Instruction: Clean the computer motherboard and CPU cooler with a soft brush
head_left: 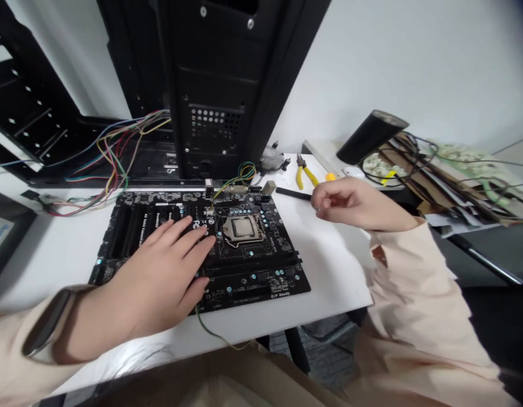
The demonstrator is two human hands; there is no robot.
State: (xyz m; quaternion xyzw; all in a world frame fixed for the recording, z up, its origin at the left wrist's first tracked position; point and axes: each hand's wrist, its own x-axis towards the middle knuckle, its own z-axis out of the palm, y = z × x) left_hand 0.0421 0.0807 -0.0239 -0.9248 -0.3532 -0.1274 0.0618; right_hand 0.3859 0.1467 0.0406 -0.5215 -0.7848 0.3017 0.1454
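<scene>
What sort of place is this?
Probably a computer repair or assembly bench: a motherboard lies on a white table, next to an open black computer case with loose wires, and yellow-handled pliers are within view.

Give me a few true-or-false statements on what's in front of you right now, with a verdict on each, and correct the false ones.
1. The left hand rests on the black motherboard. True.
2. The right hand grips the yellow-handled pliers. False: it hangs in the air over the white table, apart from the pliers, which lie on the table.
3. A cooler is mounted on the CPU socket. False: no cooler is on the socket; the cooler sits on the table beyond the board.
4. Multicoloured wires run out of the black computer case. True.
5. The wristwatch is on the right wrist. False: it is on the left wrist.
</scene>
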